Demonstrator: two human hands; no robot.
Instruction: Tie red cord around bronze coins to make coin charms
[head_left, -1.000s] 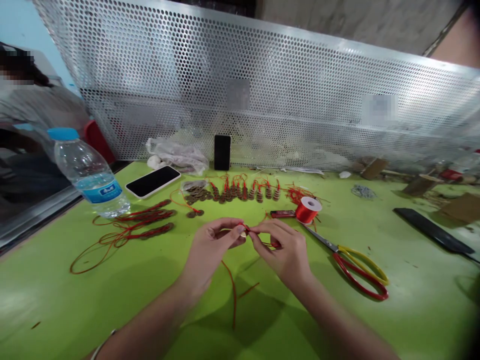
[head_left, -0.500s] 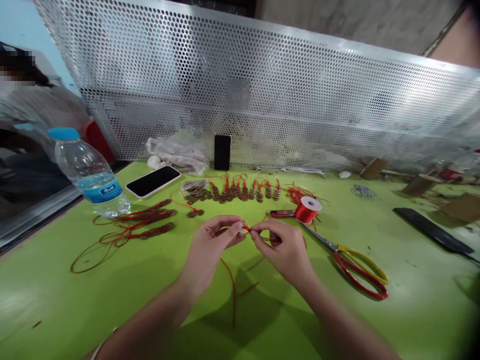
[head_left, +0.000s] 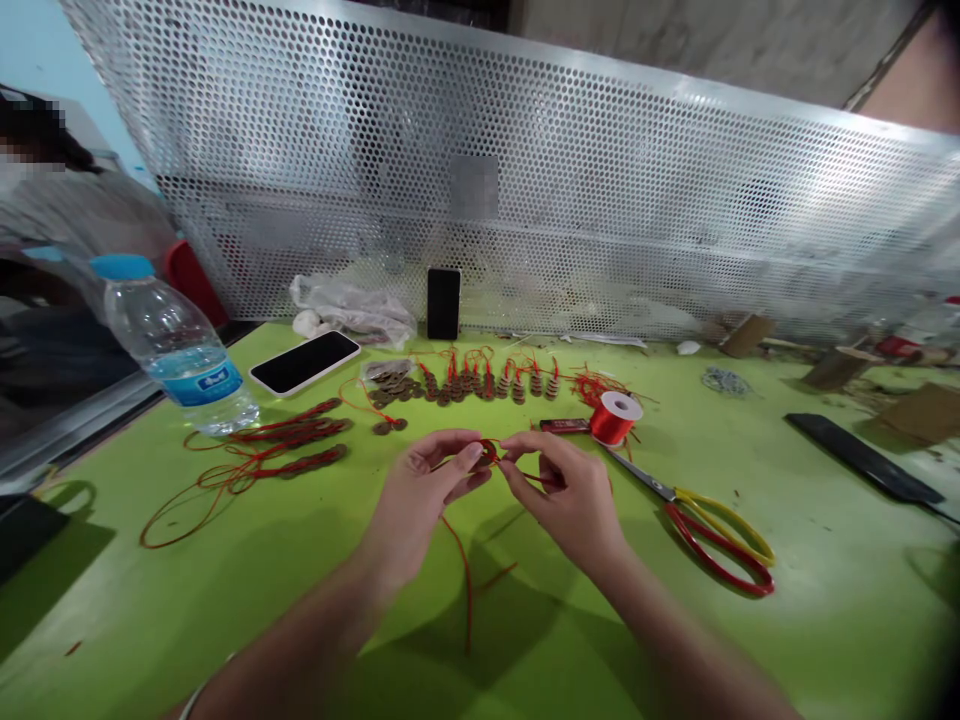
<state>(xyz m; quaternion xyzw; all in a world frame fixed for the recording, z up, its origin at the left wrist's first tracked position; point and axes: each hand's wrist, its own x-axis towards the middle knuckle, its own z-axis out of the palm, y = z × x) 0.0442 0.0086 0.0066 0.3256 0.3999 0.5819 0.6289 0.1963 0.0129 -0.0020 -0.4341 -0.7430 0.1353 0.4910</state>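
My left hand (head_left: 431, 485) pinches a small round coin (head_left: 488, 453) between thumb and fingers, above the green table. Red cord (head_left: 496, 459) passes at the coin and runs to my right hand (head_left: 566, 490), whose thumb and forefinger are closed on it. How the cord lies around the coin is too small to make out. Beyond my hands, several coins strung on red cord (head_left: 489, 385) stand in a row. A loose pile of coins (head_left: 390, 378) lies at their left end. Two coins on a thin cord (head_left: 390, 426) lie nearer to my left hand.
Open scissors (head_left: 705, 520) and a spool of red thread (head_left: 615, 418) lie to the right. At left are corded coin strings (head_left: 300, 435), a water bottle (head_left: 184, 350) and a phone (head_left: 306, 362). A perforated metal screen (head_left: 570, 200) closes the back; a person sits at far left.
The coin has turned so its dark face shows, and the cord is spread a little at my right fingertips. A dark object has come in at the left edge.
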